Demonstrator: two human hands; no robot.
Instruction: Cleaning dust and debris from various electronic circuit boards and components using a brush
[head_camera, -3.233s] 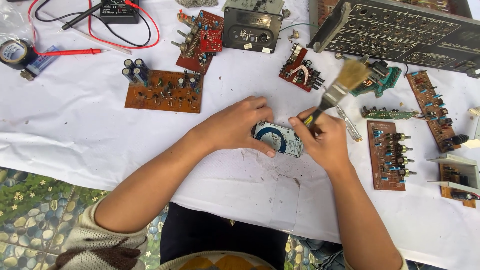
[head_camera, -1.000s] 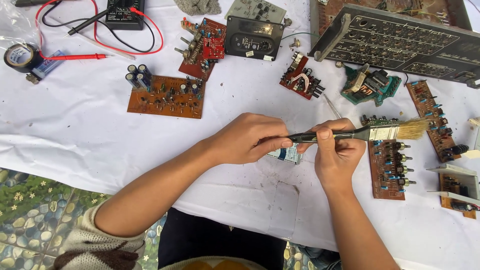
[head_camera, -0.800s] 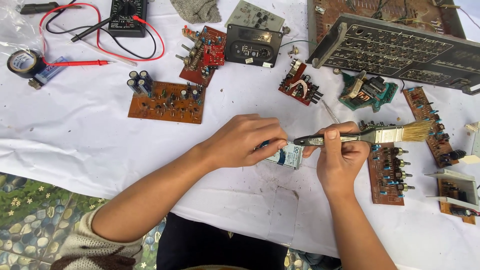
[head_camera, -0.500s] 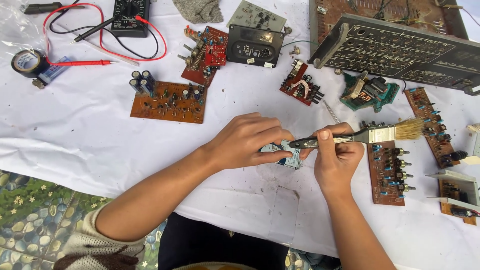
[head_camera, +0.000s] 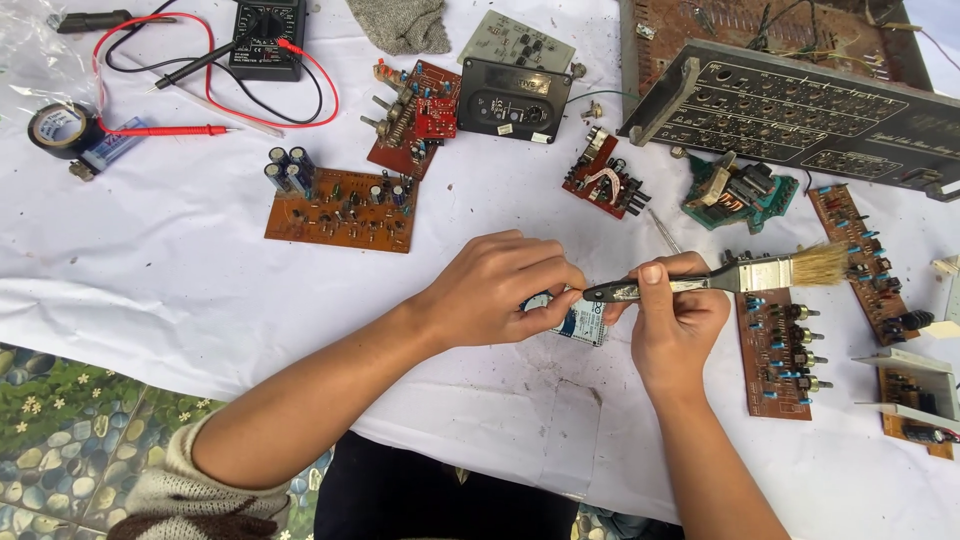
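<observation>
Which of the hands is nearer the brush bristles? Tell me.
Right. The right hand grips the brush handle, just left of the bristles; the left hand is farther left, at the handle's tip.

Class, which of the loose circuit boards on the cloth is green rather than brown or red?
The green board just below the long grey front panel; every other loose board is brown or red.

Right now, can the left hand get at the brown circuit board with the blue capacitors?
Probably yes. The left hand lies just right of and below the brown circuit board, bare white cloth between. But its fingers hold a small blue-and-white part.
</observation>
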